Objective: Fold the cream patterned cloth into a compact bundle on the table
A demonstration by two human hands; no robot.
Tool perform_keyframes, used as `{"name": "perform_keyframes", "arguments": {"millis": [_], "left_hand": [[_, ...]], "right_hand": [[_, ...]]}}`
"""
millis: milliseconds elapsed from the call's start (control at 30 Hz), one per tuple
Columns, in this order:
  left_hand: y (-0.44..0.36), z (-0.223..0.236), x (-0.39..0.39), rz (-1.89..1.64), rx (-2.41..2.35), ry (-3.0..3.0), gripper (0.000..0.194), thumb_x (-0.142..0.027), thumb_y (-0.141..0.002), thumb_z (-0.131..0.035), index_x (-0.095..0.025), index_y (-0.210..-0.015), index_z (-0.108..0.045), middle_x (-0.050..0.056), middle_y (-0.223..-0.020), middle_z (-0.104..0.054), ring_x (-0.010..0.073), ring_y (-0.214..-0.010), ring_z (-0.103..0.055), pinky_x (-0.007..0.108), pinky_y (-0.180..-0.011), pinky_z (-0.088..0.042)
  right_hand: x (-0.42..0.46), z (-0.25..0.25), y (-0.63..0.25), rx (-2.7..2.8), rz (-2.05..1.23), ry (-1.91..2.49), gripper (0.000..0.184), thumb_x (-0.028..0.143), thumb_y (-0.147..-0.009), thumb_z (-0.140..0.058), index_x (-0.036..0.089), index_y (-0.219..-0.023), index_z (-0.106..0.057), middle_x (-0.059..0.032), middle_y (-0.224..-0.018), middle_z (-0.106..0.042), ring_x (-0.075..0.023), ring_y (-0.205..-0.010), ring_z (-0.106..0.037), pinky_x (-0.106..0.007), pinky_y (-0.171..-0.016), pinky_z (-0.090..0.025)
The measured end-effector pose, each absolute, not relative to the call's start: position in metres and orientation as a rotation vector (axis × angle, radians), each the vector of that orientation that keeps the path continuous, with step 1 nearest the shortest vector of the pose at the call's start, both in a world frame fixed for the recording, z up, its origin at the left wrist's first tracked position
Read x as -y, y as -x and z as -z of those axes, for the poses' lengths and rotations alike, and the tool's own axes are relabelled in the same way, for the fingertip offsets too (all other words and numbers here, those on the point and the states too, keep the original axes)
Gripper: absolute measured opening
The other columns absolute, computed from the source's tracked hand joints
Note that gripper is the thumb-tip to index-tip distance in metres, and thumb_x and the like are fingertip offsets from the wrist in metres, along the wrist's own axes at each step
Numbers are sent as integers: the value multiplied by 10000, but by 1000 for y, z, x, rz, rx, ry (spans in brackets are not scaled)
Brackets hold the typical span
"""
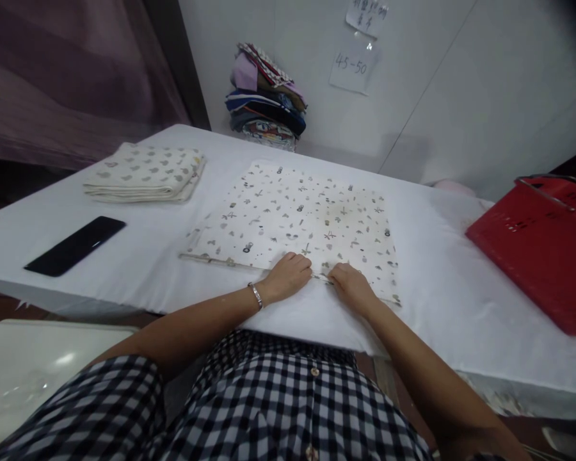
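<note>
On a white-draped worktop (439, 275), left hand (289, 275) and right hand (350, 287) seemingly pinch patterned cloth (292, 214) by its near edge to steady it.

Cloth (292, 211): near hem partly covered by both hands; smallest printed motifs too small to identify.
Left hand (288, 276): fingertips curled under, hidden.
Right hand (350, 287): fingertips mostly hidden at the hem.
Table (451, 301): left and right ends cut off by the view's edges.
Basket (532, 250): at the table's right end, cut off on the right; interior hidden.
Clothes stack (266, 105): base hidden behind the table's far edge.
Upper sign (367, 16): top cut off; characters blurred.
</note>
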State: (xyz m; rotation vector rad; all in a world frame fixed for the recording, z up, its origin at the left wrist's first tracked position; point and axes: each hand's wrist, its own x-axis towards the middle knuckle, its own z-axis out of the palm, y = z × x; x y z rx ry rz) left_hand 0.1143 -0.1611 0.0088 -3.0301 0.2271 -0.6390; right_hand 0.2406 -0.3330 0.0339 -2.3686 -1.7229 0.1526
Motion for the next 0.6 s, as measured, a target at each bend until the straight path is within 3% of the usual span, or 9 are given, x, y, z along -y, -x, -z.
{"name": "perform_keyframes", "arguments": {"millis": [233, 367, 467, 600], "left_hand": [[-115, -5, 160, 628, -265, 3074, 241, -184, -926, -412, -145, -743, -563, 45, -803, -551, 174, -810, -461, 338, -734, -316], [-113, -2, 159, 701, -276, 3060, 249, -151, -923, -403, -151, -732, -562, 36, -796, -555, 167, -798, -456, 330, -715, -308], [-111, 0, 158, 765, -279, 3040, 253, -134, -917, -403, -157, -717, -557, 23, -779, -554, 160, -769, -447, 321, -689, -299], [-111, 2, 157, 799, -272, 3048, 256, -126, -910, -406, -157, -698, -545, 18, -756, -543, 158, -744, -439, 320, -676, -298]], "right_hand": [[326, -44, -257, 1598, -401, 2099, 209, 200, -887, -419, 214, -897, -628, -28, -895, -633, -155, -844, -567, -297, -775, -447], [301, -44, -268, 1565, -335, 2027, 290, 241, -898, -391, 218, -1075, -620, -58, -1114, -631, -175, -1042, -559, -349, -915, -438], [276, -38, -274, 1735, -260, 2032, 390, 289, -927, -334, 218, -1248, -545, -71, -1341, -513, -191, -1277, -406, -398, -1061, -326], [247, -28, -290, 2021, -259, 2082, 510, 439, -950, -296, 224, -1408, -359, -52, -1500, -285, -205, -1403, -164, -444, -1134, -152]]}}
